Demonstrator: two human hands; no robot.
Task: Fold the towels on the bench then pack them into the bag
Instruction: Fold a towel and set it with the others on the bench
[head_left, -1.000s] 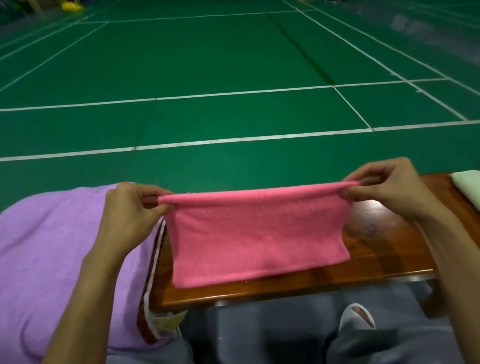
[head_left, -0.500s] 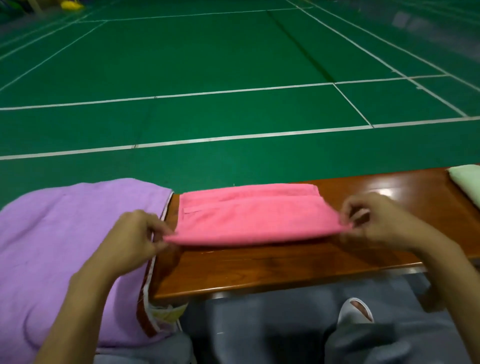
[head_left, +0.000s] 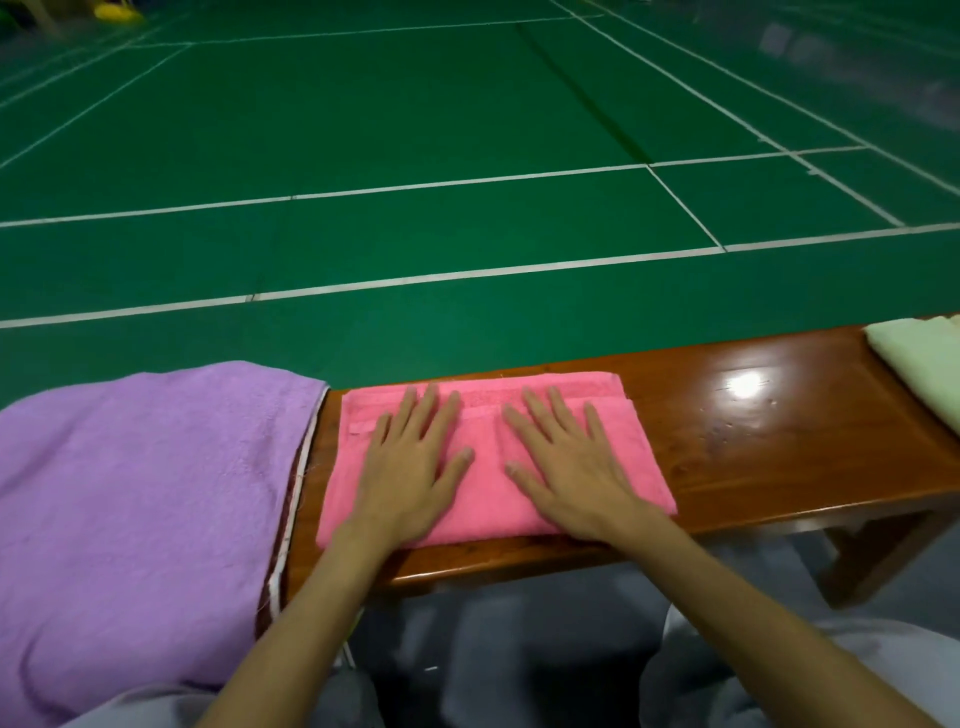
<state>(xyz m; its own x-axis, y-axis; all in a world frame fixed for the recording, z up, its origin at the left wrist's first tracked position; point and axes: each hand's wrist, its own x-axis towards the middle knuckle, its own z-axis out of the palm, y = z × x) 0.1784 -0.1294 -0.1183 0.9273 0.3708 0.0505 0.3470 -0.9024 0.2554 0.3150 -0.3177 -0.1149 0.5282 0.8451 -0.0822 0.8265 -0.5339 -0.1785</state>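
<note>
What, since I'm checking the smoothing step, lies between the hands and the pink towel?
Nothing visible does. The left hand and the right hand both lie flat, fingers spread, directly on the folded pink towel on the bench.

The pink towel (head_left: 631, 457) is one plain shade, with a woven band of the same pink near its far edge. The lilac towel (head_left: 145, 493) has a white hem (head_left: 301, 467). The pale green towel (head_left: 919, 358) is unpatterned. The worktop (head_left: 779, 457) is glossy reddish-brown wood. The court floor (head_left: 415, 104) is deep green, ruled with white lines (head_left: 467, 182).
</note>
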